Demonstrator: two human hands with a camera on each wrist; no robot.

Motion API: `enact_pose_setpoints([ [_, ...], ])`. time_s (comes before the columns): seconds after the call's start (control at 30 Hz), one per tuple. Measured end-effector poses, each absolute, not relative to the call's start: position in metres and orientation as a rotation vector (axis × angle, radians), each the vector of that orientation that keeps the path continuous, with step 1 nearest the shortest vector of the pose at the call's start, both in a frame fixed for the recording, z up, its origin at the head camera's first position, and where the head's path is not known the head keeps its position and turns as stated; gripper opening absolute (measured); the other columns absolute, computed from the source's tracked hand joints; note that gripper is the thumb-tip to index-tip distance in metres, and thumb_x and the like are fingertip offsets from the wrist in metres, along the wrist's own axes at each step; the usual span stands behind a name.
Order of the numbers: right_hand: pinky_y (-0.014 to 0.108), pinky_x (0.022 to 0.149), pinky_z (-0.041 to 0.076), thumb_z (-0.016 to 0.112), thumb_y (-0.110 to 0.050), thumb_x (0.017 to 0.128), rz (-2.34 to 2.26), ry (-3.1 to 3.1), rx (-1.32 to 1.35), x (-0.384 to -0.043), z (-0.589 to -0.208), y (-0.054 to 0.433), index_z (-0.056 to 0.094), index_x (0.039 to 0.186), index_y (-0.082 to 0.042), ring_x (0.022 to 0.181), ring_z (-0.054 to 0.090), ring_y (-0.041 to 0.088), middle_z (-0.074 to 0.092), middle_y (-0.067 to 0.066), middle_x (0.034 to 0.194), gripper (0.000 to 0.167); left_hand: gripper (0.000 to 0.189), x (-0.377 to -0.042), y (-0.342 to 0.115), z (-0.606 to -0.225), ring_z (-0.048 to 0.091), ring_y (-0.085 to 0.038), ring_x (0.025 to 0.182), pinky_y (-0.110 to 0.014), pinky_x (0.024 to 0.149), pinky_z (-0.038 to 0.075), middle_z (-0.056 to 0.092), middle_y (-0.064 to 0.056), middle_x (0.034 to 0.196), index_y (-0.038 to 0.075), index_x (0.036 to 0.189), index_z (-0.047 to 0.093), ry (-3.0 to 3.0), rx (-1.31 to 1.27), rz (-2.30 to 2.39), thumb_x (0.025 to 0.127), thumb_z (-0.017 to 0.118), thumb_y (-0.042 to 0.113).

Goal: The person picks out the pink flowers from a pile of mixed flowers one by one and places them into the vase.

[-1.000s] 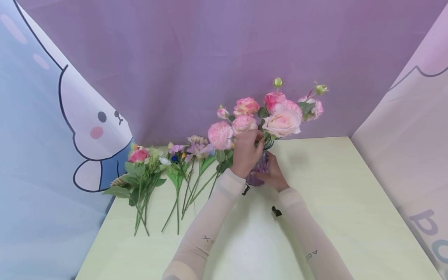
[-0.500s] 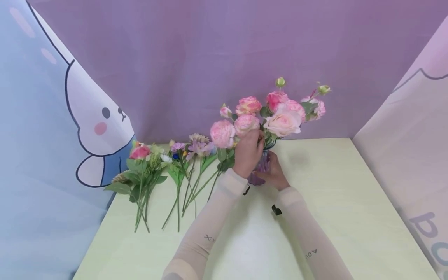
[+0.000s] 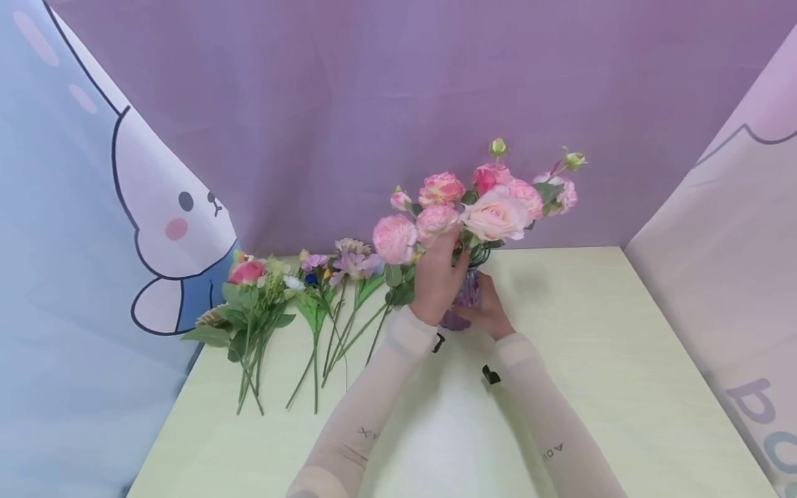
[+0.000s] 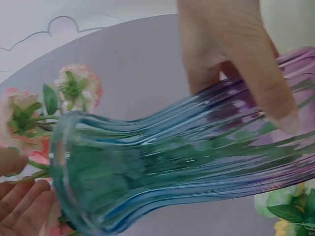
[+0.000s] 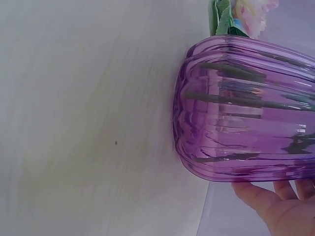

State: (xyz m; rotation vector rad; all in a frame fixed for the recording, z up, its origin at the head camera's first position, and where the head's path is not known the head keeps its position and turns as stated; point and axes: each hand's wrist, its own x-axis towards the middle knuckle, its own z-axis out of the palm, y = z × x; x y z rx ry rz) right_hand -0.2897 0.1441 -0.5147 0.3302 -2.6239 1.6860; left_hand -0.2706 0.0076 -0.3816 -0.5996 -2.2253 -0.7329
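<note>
A ribbed glass vase (image 3: 468, 294), blue-green at the rim and purple at the base, stands on the table with several pink roses in it. My right hand (image 3: 490, 311) holds its lower part; thumb and fingers lie round the purple glass (image 4: 295, 78) in the left wrist view. At the vase mouth, my left hand (image 3: 438, 280) reaches among the stems under a large pale pink rose (image 3: 497, 214), a finger against its petals. In the left wrist view, a green stem (image 4: 40, 173) lies between that hand's thumb and fingers. Leaves hide part of the fingertips.
Left of the vase lie several cut flower stems: a bunch with a deep pink rose (image 3: 246, 272), and purple blossoms (image 3: 355, 264). Two small black pieces (image 3: 490, 374) show beside the wrists. A purple backdrop (image 3: 373, 124) rises behind the table (image 3: 591, 346).
The large pale pink rose has shifted a little to the left, and my left fingers have reached up toward it. My right hand stays on the vase.
</note>
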Motion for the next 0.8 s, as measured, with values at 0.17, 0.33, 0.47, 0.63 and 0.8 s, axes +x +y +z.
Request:
enact_pose_setpoints([
  [0.17, 0.052, 0.112, 0.02, 0.077, -0.023, 0.075, 1.672, -2.632, 0.319, -0.289, -0.513, 0.144, 0.01, 0.147, -0.001, 0.137, 0.023, 0.037, 0.021, 0.021, 0.146, 0.1, 0.044, -0.264, 0.003, -0.375, 0.066, -0.017, 0.087, -0.023, 0.067, 0.054, 0.068, -0.008, 0.103, 0.003, 0.126, 0.054, -2.184, -0.614, -0.744, 0.087, 0.067, 0.019],
  [0.33, 0.052, 0.111, 0.022, 0.078, -0.022, 0.074, 1.678, -2.607, 0.33, -0.289, -0.515, 0.143, 0.013, 0.146, -0.001, 0.134, 0.026, 0.038, 0.024, 0.022, 0.144, 0.1, 0.046, -0.258, -0.001, -0.374, 0.066, -0.016, 0.084, -0.019, 0.069, 0.053, 0.068, -0.01, 0.105, 0.001, 0.12, 0.058, -2.107, -0.645, -0.808, 0.08, 0.075, 0.014],
  [0.47, 0.053, 0.111, 0.023, 0.078, -0.02, 0.074, 1.697, -2.586, 0.334, -0.288, -0.515, 0.144, 0.013, 0.146, 0.0, 0.133, 0.028, 0.038, 0.025, 0.023, 0.142, 0.099, 0.046, -0.251, -0.005, -0.374, 0.067, -0.016, 0.083, -0.018, 0.071, 0.052, 0.067, -0.011, 0.109, 0.001, 0.119, 0.06, -2.069, -0.663, -0.918, 0.078, 0.076, 0.012],
  [0.63, 0.053, 0.112, 0.021, 0.079, -0.023, 0.074, 1.735, -2.582, 0.309, -0.288, -0.516, 0.144, 0.013, 0.147, -0.001, 0.136, 0.025, 0.038, 0.023, 0.022, 0.146, 0.101, 0.042, -0.24, -0.014, -0.373, 0.066, -0.02, 0.086, -0.024, 0.072, 0.055, 0.067, -0.013, 0.107, -0.001, 0.117, 0.06, -2.064, -0.69, -0.992, 0.08, 0.075, 0.012],
  [0.8, 0.053, 0.11, 0.023, 0.079, -0.023, 0.075, 1.772, -2.564, 0.298, -0.289, -0.517, 0.143, 0.012, 0.147, -0.003, 0.132, 0.029, 0.039, 0.025, 0.021, 0.144, 0.1, 0.041, -0.231, -0.03, -0.376, 0.067, -0.021, 0.086, -0.025, 0.071, 0.056, 0.068, -0.014, 0.106, -0.001, 0.115, 0.062, -2.058, -0.699, -0.982, 0.079, 0.075, 0.012],
])
